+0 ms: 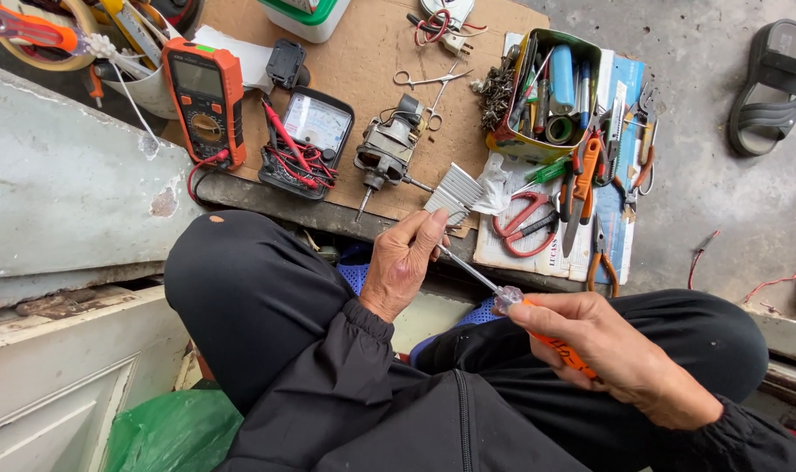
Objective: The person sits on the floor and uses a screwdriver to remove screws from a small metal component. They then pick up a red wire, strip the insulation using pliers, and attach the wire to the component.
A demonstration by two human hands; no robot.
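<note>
I read this as an informal repair workshop set up at floor level. A sheet of cardboard [363, 52] serves as the bench. On it lie an orange multimeter [206, 100], an analogue meter [311, 140] with red leads, a small motor [387, 149], scissors [525, 223], pliers [601, 258] and a tin [546, 96] packed with tools. Bare concrete [704, 201] surrounds the cardboard, with a sandal [769, 87] on it.
</note>
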